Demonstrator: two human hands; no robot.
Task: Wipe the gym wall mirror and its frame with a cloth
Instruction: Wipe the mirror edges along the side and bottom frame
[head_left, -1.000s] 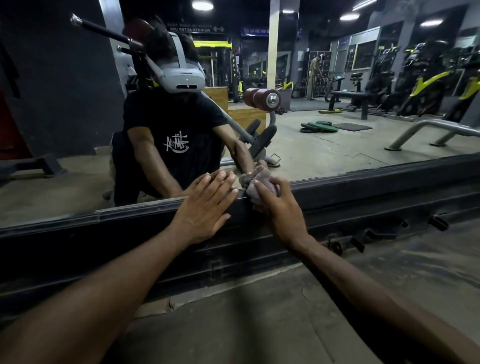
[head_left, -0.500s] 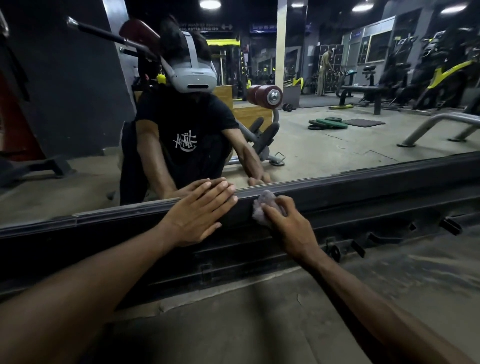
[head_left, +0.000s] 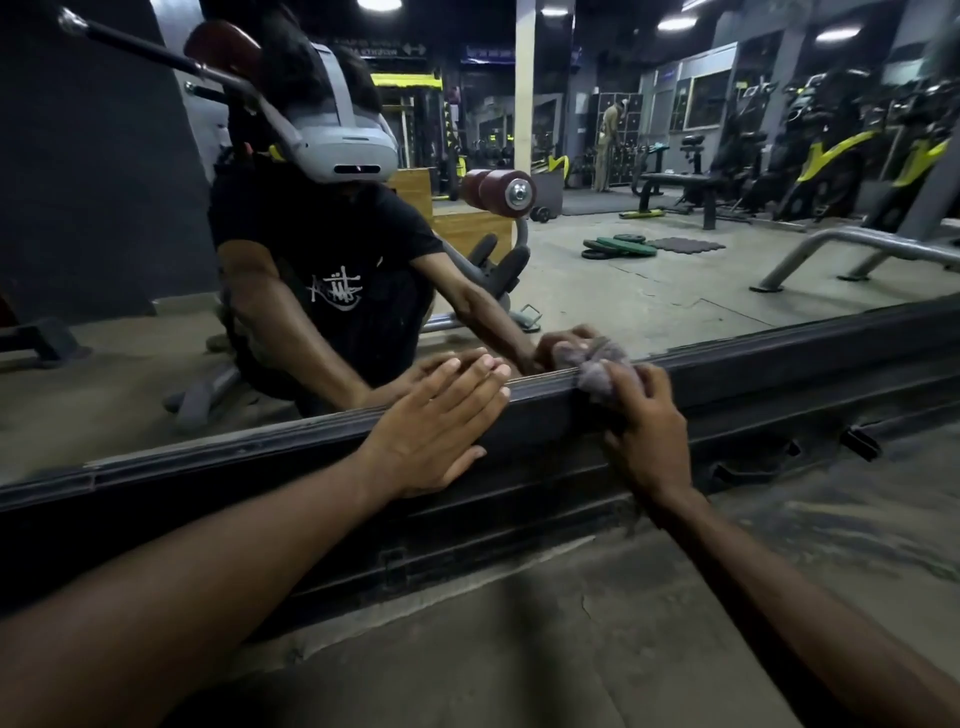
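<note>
**The cloth is on the top edge of the lower frame**

The right hand (head_left: 647, 436) holds a small, crumpled, grey-pink cloth (head_left: 597, 376). Its fingers are curled over the cloth and press it onto the upper edge of the dark metal frame (head_left: 779, 358), just where this edge meets the glass of the large wall mirror (head_left: 675, 280). The cloth is bunched into a ball, so only a small part of it touches the frame. The left hand (head_left: 431, 426) holds nothing. It lies flat, with straight fingers close together, on the front face of the same frame, a little to the left of the cloth, and it seems to serve as a support.

I judge that the step in hand is wiping the lower bar of the frame. To do it well, the cloth should slide along the edge in long strokes with steady pressure, and go into the line between glass and bar, where dust likely collects. Opening the cloth flatter would let it cover the top and the front face together. The ridges lower on the bar need their own passes. The cloth should stay off the dusty concrete floor (head_left: 571, 649) just below.

As for writing, the reflection shows a white graffiti-like print on a black T-shirt (head_left: 337, 291), but I cannot read it. The signs (head_left: 395, 50) near the ceiling appear reversed and too small to read. No brand can be read on the grey headset (head_left: 345, 143).
</note>
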